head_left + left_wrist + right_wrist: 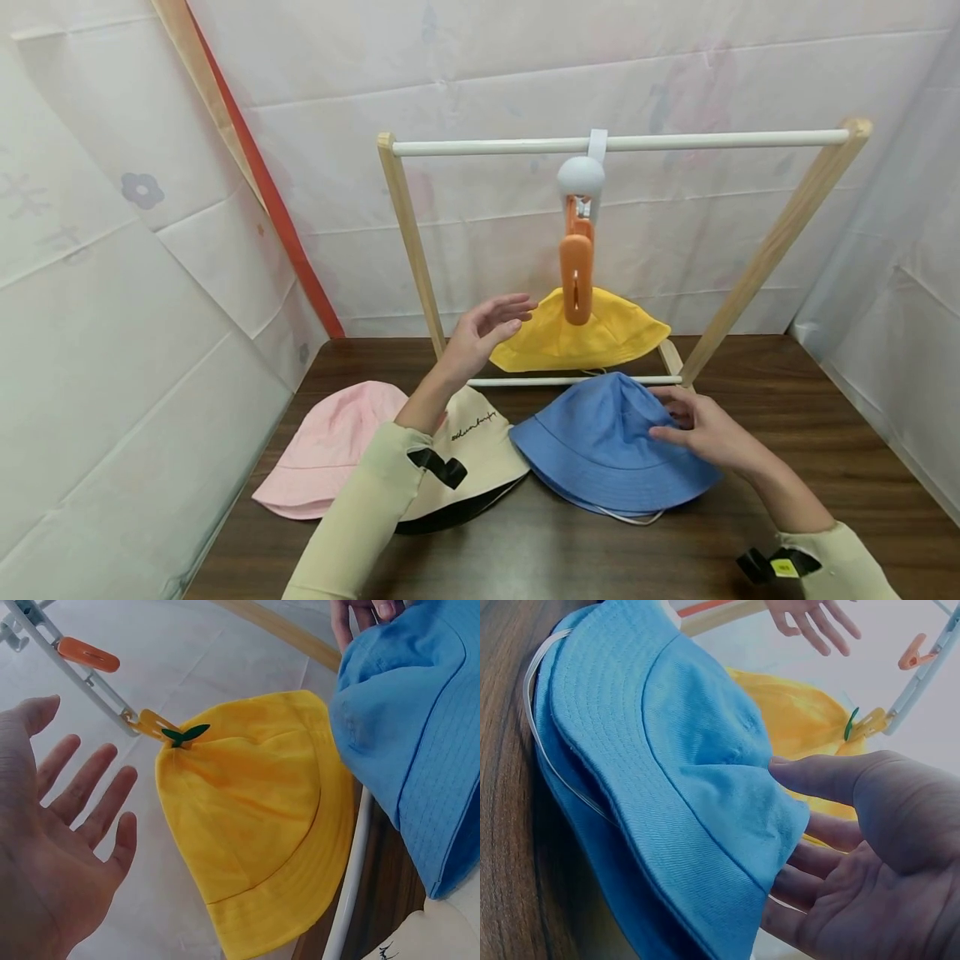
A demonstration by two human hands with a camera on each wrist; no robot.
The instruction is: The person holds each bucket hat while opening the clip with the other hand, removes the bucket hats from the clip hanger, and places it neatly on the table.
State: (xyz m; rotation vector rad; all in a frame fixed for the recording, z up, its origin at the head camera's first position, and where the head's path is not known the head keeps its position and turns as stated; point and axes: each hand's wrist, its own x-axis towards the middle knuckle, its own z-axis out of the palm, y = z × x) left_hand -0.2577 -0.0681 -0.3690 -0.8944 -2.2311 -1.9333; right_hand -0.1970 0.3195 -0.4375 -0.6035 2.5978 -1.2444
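My right hand (pixel 708 429) is at the right side of the blue bucket hat (pixel 600 450), pinching its crown with the thumb in front and the fingers behind. The hat's brim lies at the tabletop, a thin white cord hanging below it. My left hand (pixel 483 333) is raised with fingers spread and holds nothing, just left of the yellow hat (pixel 247 817). A yellow clip (pixel 154 724) on the hanger grips the yellow hat's top beside a green sprout ornament (pixel 186 735). An orange clip (pixel 577 275) on the same hanger bears nothing.
A wooden rack with a white top bar (pixel 697 142) carries the hanger. Left of the blue hat lie a cream bucket hat (pixel 487 458) with black lining and a pink bucket hat (pixel 330 454), partly behind my left forearm. Pale sheets (pixel 510 75) enclose the dark wooden table (pixel 525 558).
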